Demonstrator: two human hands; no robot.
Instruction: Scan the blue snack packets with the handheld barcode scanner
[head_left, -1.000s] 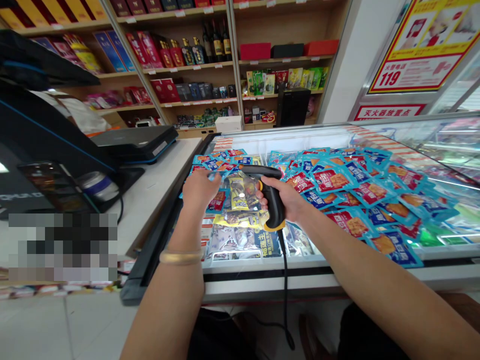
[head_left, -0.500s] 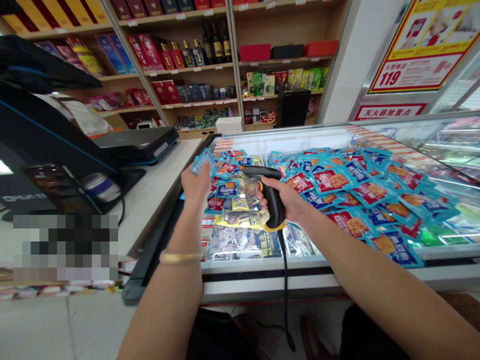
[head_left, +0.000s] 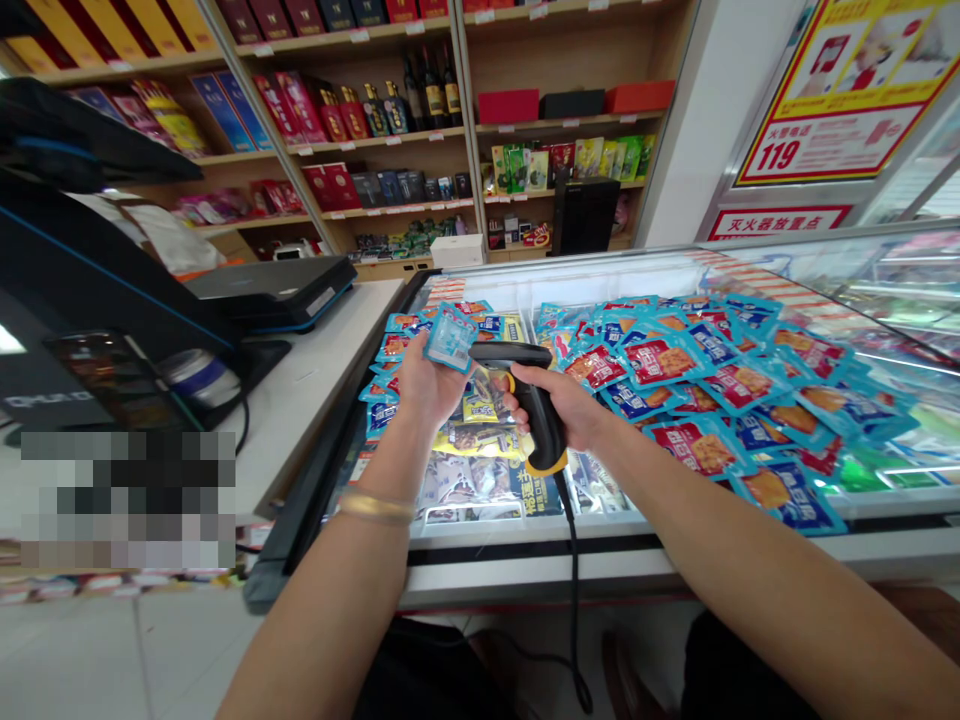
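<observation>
My left hand (head_left: 429, 383) grips a small light-blue snack packet (head_left: 451, 338), its printed back with a barcode turned up. Wrapped round the handle of a black and yellow barcode scanner (head_left: 545, 420) is my right hand (head_left: 568, 402). The scanner's head points left and almost meets the packet's right edge. From the handle's bottom a black cable hangs down past the freezer's front edge. Below both hands, under the glass, lie yellow snack bags (head_left: 480, 440). Many blue-edged snack packets (head_left: 701, 447) are heaped to the right, and a smaller pile lies behind my left hand.
The packets lie on a glass-topped chest freezer (head_left: 525, 567). At left a white counter (head_left: 330, 350) carries a black checkout machine (head_left: 97, 290), a flat scale (head_left: 277, 285), a phone and a can. Stocked shelves (head_left: 382, 135) stand behind.
My left hand has moved right with the packet and turned it, so its barcode side now lies beside the scanner head. The scanner has shifted slightly left.
</observation>
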